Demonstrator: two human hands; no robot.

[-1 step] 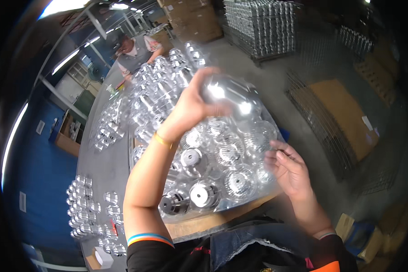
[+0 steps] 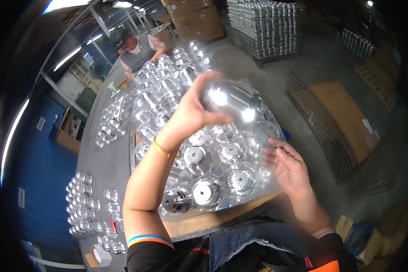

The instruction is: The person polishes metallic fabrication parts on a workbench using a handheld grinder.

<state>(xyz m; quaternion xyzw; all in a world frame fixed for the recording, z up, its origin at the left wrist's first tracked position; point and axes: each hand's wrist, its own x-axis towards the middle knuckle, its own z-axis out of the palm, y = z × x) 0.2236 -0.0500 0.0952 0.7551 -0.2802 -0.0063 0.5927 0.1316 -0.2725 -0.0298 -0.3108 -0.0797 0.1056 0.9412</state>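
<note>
My left hand (image 2: 196, 106) is wrapped round a large, shiny silver metal cylinder (image 2: 233, 100), tilted above the pile, with bright reflections on it. Clear plastic film seems to hang about the cylinder, but it is blurred. Lower and to the right, my right hand (image 2: 291, 167) has its fingers curled toward the thumb. Whatever it may pinch is too small or too clear to make out. Below both hands stand several shiny round metal parts (image 2: 205, 192) with holes in their ends, some in clear plastic.
Rows of silver parts (image 2: 161, 86) fill the far part of the work surface. Smaller shiny parts (image 2: 82, 204) are grouped on the grey table (image 2: 97, 167) at left. A person (image 2: 140, 52) sits at its far end. A loaded rack (image 2: 265, 29) and flat cardboard (image 2: 344, 118) are beyond.
My right hand has shifted very slightly left. The left hand and the cylinder sit a touch lower in view; the whole scene has shifted slightly.
</note>
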